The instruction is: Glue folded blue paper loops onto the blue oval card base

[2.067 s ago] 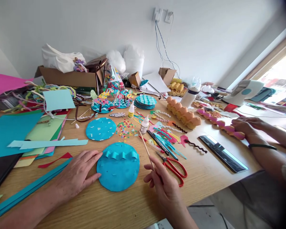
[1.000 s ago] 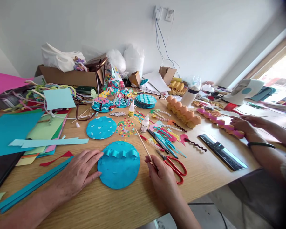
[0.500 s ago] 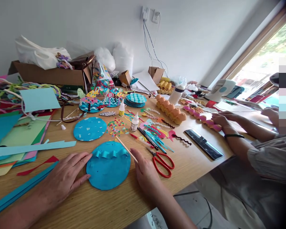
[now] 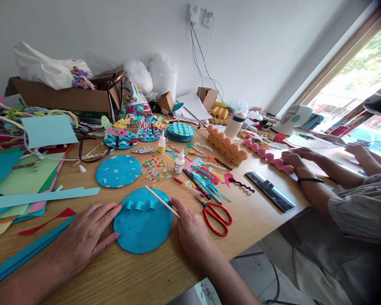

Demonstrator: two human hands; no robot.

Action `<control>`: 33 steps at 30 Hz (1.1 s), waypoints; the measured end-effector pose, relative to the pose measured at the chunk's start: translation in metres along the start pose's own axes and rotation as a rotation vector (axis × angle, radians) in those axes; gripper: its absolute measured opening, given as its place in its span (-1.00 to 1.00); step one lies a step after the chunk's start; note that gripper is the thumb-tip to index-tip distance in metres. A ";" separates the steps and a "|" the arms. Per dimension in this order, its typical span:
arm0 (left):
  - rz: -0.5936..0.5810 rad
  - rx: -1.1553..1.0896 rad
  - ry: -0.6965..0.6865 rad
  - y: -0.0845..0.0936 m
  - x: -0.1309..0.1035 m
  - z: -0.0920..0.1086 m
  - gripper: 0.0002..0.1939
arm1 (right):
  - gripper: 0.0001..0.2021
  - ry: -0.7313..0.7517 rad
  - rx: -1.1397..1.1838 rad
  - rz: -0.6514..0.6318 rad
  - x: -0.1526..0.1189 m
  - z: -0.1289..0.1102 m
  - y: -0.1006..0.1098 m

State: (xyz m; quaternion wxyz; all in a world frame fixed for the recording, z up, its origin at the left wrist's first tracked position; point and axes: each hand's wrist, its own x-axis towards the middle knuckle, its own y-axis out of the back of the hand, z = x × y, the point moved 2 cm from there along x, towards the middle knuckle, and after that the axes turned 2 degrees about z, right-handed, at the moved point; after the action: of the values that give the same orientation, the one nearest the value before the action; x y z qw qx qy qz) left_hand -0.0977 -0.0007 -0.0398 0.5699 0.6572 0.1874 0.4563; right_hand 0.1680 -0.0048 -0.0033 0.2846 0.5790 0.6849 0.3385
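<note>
A blue paper disc (image 4: 142, 233) lies in front of me, with a curled, wavy blue paper strip (image 4: 142, 206) across its upper part. My left hand (image 4: 90, 228) rests on the table with fingers stretched, its fingertips touching the disc's left edge. Pinched in my right hand (image 4: 190, 226) is a thin wooden stick (image 4: 161, 200), slanting over the top right of the disc. Beyond it lies a second blue disc (image 4: 118, 171) with pale scraps on it. Red-handled scissors (image 4: 216, 218) lie to the right of my right hand.
Two glue bottles (image 4: 179, 163) stand behind the disc, near scattered confetti (image 4: 155, 168). A phone (image 4: 270, 191) lies at right, beside a co-worker's hands on a pink egg-carton strip (image 4: 269, 157). Coloured paper sheets (image 4: 28, 173) and blue strips (image 4: 28, 252) lie at left.
My right hand has shifted slightly left, bringing the stick's tip left over the disc's top edge. My left hand stays at the disc's left edge.
</note>
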 end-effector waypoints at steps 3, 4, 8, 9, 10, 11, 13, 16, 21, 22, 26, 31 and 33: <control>0.006 -0.005 -0.011 0.000 0.000 0.000 -0.42 | -0.56 -0.008 -0.025 -0.007 0.000 -0.001 0.000; 0.007 -0.006 -0.012 0.000 0.000 0.000 -0.42 | -0.57 -0.015 -0.034 -0.010 0.000 -0.002 -0.001; 0.002 -0.010 0.005 -0.001 0.000 0.000 -0.43 | -0.55 -0.031 -0.093 -0.026 0.000 -0.003 -0.001; 0.004 -0.014 0.006 -0.001 0.000 0.000 -0.43 | -0.54 -0.027 -0.112 -0.031 0.000 -0.003 -0.001; 0.003 -0.017 0.007 0.000 0.000 0.000 -0.43 | -0.54 -0.024 -0.131 -0.035 0.000 -0.003 -0.002; 0.003 -0.019 0.008 0.001 0.001 0.000 -0.44 | -0.54 -0.023 -0.151 -0.038 0.000 -0.003 -0.002; 0.002 -0.018 0.004 0.002 0.002 0.001 -0.44 | -0.55 -0.019 -0.190 -0.040 0.000 -0.003 -0.003; 0.004 -0.011 -0.010 0.004 0.003 0.002 -0.45 | -0.55 -0.009 -0.228 -0.034 -0.001 -0.002 -0.005; 0.005 -0.015 0.002 0.003 0.004 0.002 -0.44 | -0.55 -0.012 -0.240 -0.044 -0.001 0.000 -0.008; 0.004 -0.016 0.001 0.002 0.004 0.001 -0.44 | -0.55 -0.010 -0.241 -0.045 -0.001 0.000 -0.008; -0.005 -0.013 -0.014 0.002 0.004 0.000 -0.45 | -0.55 -0.002 -0.251 -0.038 -0.002 0.000 -0.009; 0.006 0.013 -0.025 0.003 0.004 0.000 -0.45 | -0.55 -0.002 -0.247 -0.053 -0.002 -0.001 -0.009; 0.004 0.023 -0.032 0.004 0.005 0.001 -0.45 | -0.55 -0.004 -0.205 -0.036 -0.002 0.000 -0.008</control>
State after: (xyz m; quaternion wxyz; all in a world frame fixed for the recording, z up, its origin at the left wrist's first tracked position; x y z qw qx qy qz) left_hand -0.0954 0.0013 -0.0344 0.5644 0.6712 0.1820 0.4448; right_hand 0.1637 -0.0073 -0.0094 0.3496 0.5352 0.6564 0.4006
